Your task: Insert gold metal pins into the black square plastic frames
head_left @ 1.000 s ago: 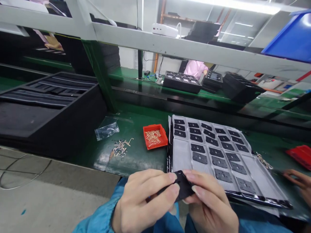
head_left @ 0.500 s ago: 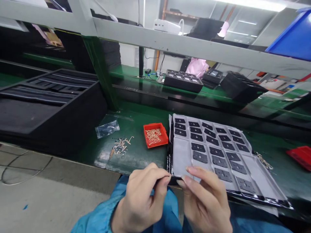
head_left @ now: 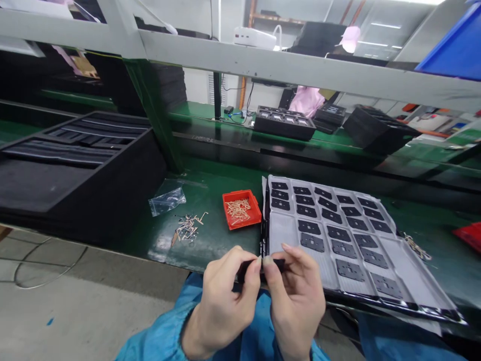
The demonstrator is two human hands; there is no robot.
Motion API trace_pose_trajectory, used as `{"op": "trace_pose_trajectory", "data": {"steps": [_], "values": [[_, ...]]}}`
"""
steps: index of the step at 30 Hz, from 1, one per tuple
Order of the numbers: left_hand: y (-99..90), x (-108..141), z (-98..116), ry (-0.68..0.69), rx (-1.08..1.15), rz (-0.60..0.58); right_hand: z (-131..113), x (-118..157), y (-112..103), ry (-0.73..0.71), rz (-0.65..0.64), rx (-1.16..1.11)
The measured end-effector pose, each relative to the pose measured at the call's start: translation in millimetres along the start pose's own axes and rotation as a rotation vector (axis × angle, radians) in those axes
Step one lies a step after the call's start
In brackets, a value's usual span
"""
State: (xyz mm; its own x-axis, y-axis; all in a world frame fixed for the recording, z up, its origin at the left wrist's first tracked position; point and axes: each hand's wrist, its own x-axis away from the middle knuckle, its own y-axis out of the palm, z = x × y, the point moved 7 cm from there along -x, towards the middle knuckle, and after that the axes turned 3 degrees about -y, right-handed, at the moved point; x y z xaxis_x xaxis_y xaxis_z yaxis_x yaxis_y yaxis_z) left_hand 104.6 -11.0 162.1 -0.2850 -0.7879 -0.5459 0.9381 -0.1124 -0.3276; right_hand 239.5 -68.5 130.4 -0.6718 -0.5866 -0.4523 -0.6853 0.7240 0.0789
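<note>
My left hand (head_left: 229, 296) and my right hand (head_left: 295, 296) meet in front of the bench edge, both closed on one small flat black plate (head_left: 244, 271). The two thumbs press side by side near its middle, and the fingers cover most of it. To the right lies a white compartment tray (head_left: 283, 233) with several similar black plates in its pockets. Beyond my left hand stands a red box (head_left: 242, 209) of thin tan pieces. A loose pile of small tan and dark pieces (head_left: 188, 227) lies left of that box.
A clear plastic bag (head_left: 167, 201) lies on the green bench (head_left: 210, 175). A big black box (head_left: 124, 175) stands at left, beside a green post (head_left: 156, 110). Another red box (head_left: 469, 235) is at far right. A grey shelf beam (head_left: 240, 54) crosses above.
My right hand has moved left against my left hand, its thumb now beside the left thumb on the black plate. The plate is tilted differently. The view has shifted slightly.
</note>
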Motion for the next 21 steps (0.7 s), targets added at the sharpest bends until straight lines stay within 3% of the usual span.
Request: {"op": "trace_pose_trajectory", "data": {"steps": [4, 8, 12, 14, 16, 21], "values": [[3.3, 1, -9, -0.107, 0.034, 0.009, 3, -4, -1, 0.033, -0.004, 0.028], [6.4, 0, -17, -0.226, 0.073, 0.008, -4, -2, -7, -0.137, -0.015, 0.132], [6.4, 1, -16, -0.232, 0.060, 0.005, -8, 5, -11, -0.352, -0.073, 0.257], [4.4, 0, -12, -0.174, 0.032, 0.005, -11, 7, -9, -0.437, -0.140, 0.335], [1.3, -1, -5, -0.046, -0.003, -0.002, -13, 5, -9, -0.434, -0.162, 0.346], [-9.6, 2, 30, 0.423, -0.108, -0.036, -13, -1, -9, -0.225, -0.154, 0.108]]}}
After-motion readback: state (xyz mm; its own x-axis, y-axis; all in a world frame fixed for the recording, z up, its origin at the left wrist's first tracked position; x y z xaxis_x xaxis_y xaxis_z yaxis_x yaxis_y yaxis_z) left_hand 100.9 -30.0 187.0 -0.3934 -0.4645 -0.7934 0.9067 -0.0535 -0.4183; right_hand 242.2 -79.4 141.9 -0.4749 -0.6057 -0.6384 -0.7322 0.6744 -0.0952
